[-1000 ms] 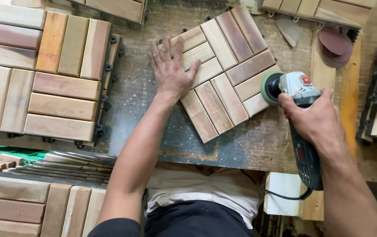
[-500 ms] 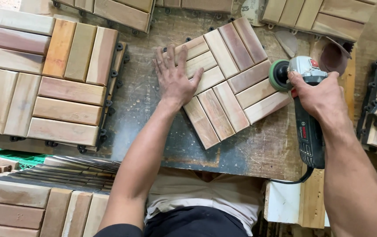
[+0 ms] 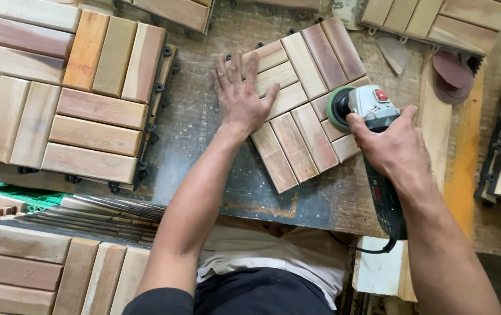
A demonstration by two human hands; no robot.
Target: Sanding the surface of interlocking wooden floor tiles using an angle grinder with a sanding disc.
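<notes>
While the left hand (image 3: 241, 99) lies flat with fingers spread on the wooden tile (image 3: 303, 102), the right hand (image 3: 393, 146) is wrapped tight around the grey sander (image 3: 373, 116). That tile sits turned at a slant in the middle of the bench (image 3: 204, 134), and the sander's round green pad (image 3: 339, 108) touches its right side. More tiles lie in a stack (image 3: 69, 99) to the left, well apart from the one being sanded.

To do this well, I think the flat hand should press down hard so the tile cannot slide or spin. Fingers should stay away from the spinning pad. It looks best to keep the pad flat on the wood and move it slowly along each slat, not stopping in one spot. The black cord (image 3: 375, 248) hangs near the person's body, so it should stay clear of the pad.
</notes>
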